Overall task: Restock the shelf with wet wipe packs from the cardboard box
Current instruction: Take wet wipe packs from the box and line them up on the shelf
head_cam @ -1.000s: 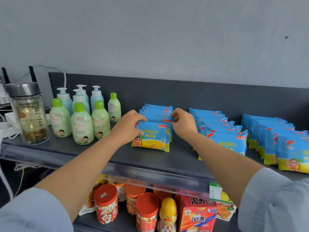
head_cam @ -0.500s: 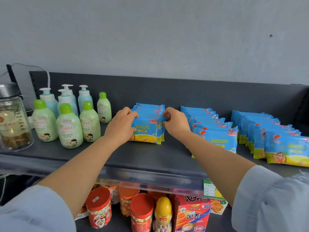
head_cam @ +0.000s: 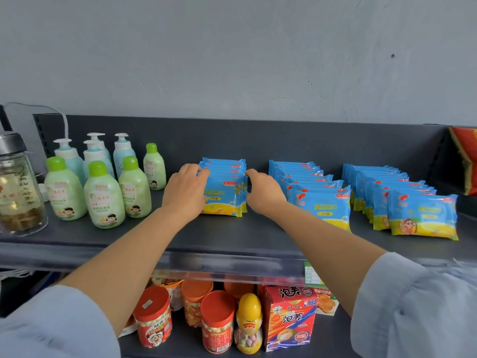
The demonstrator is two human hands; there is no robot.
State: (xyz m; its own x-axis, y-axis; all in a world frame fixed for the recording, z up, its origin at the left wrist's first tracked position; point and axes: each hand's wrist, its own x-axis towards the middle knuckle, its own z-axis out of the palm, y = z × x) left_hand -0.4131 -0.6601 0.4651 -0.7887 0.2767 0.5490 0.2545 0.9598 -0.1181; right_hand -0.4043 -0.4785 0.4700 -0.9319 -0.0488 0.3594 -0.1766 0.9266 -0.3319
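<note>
wet wipe packs point(head_cam: 224, 195) stand in a leaning row on the shelf point(head_cam: 232, 239), between the two hands. the left hand point(head_cam: 187, 192) holds the left side of the row with curled fingers, and the right hand point(head_cam: 263, 192) holds the right side in the same way. i think the danger is an uneven or too strong squeeze: the soft packs can buckle, slide toward the shelf edge, or tip against the green bottles point(head_cam: 104, 200) near them.

Arms outstretched, left hand point(head_cam: 185, 191), right hand point(head_cam: 263, 193) curled
</note>
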